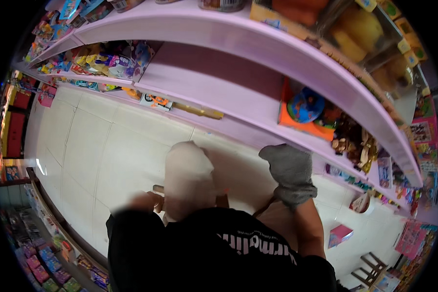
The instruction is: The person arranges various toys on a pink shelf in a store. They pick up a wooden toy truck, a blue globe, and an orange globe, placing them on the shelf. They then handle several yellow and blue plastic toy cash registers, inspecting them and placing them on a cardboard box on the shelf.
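Note:
A grey cloth (292, 168) hangs over my right hand, in front of the lower pink shelf; the cloth hides the hand, and only the forearm shows below it. My left hand (146, 202) is low beside my light-trousered knee (188, 171). It is blurred, close to the end of a small wooden piece (158, 188), and its grip cannot be made out. A bare stretch of the lower pink shelf (211, 80) lies ahead, between packaged toys (109, 64) and an orange box with a round blue item (306, 104).
Boxed plush toys (357, 33) stand on the upper shelf. Under the lower shelf are a boxed orange toy (157, 101) and a flat yellowish box (197, 110). A pink box (340, 235), a round tub (360, 203) and a wooden stool (370, 269) stand at the right on the tiled floor.

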`<state>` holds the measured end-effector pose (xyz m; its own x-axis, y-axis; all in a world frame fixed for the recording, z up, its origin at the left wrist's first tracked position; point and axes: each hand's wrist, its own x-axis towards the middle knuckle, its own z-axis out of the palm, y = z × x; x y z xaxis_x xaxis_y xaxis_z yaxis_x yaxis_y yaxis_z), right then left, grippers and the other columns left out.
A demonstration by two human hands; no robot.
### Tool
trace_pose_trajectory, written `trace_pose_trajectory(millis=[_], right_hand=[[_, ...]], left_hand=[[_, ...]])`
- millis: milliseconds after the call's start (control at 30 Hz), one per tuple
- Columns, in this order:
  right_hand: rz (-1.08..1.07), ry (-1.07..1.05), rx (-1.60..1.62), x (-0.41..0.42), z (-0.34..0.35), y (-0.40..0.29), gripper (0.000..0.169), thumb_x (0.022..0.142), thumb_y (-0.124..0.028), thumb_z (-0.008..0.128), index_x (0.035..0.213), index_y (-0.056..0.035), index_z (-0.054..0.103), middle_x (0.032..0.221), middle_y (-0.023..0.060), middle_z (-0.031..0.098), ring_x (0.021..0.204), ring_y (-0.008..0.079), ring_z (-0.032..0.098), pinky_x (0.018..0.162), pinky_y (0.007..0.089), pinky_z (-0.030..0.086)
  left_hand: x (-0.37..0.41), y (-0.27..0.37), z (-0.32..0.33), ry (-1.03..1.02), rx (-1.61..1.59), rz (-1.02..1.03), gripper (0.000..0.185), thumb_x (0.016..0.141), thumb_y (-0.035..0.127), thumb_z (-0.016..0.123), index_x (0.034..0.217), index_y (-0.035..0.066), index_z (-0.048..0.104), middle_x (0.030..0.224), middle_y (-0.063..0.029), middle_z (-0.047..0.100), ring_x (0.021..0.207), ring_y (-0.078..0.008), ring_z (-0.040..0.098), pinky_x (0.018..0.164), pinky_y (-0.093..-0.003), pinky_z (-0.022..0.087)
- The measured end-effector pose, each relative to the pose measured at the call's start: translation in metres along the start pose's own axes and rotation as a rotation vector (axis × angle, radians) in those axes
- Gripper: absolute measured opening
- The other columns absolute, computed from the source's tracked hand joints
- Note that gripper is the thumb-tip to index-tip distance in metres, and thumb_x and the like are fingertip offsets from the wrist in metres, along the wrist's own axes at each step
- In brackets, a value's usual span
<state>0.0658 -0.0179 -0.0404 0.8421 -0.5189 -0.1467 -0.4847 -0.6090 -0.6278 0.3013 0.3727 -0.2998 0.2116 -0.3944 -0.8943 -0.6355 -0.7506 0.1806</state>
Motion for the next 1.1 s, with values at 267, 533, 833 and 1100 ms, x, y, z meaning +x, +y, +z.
trace_pose_trajectory(millis=[267,533,833,1100], right_hand=[[0.185,-0.072,-0.031,-0.042,0.002,0.011,0.014,0.069,-0.014,0.056,0.081,-0.0071,0.059,0.084,0.0099,0.059,0.079,0.0250,0.057,0.069,0.0362,0.045],[0.372,0.031,-0.068,-0.067,-0.011,0.016,0.015,0.069,-0.014,0.056,0.083,-0.0069,0.059,0.085,0.0099,0.059,0.079,0.0250,0.057,0.069,0.0361,0.045],[0.532,0.116,-0.071,-0.089,-0.002,0.012,0.017,0.069,-0.014,0.057,0.084,-0.0066,0.058,0.086,0.0100,0.059,0.080,0.0250,0.057,0.070,0.0361,0.044],[0.593,0.141,-0.059,-0.094,0.011,0.010,0.018,0.069,-0.014,0.057,0.085,-0.0064,0.058,0.087,0.0100,0.058,0.081,0.0251,0.056,0.071,0.0360,0.044]], left_hand=[[0.065,-0.031,-0.056,-0.055,0.059,0.072,0.062,0.069,0.031,0.064,0.122,0.006,0.044,0.117,-0.0197,0.051,0.109,-0.0335,0.047,0.093,-0.0368,0.038],[0.176,0.064,-0.210,0.298,-1.296,-0.064,0.019,0.079,0.022,0.059,0.086,0.006,0.051,0.071,-0.0111,0.055,0.057,-0.0250,0.051,0.052,-0.0364,0.041],[0.283,0.065,-0.220,0.233,-2.346,-0.276,0.007,0.083,0.019,0.055,0.082,0.012,0.053,0.065,-0.0045,0.051,0.048,-0.0172,0.045,0.041,-0.0321,0.038],[0.262,0.073,-0.222,0.369,-2.345,-0.086,0.013,0.087,0.019,0.048,0.095,0.014,0.056,0.080,-0.0037,0.059,0.063,-0.0161,0.055,0.049,-0.0315,0.044]])
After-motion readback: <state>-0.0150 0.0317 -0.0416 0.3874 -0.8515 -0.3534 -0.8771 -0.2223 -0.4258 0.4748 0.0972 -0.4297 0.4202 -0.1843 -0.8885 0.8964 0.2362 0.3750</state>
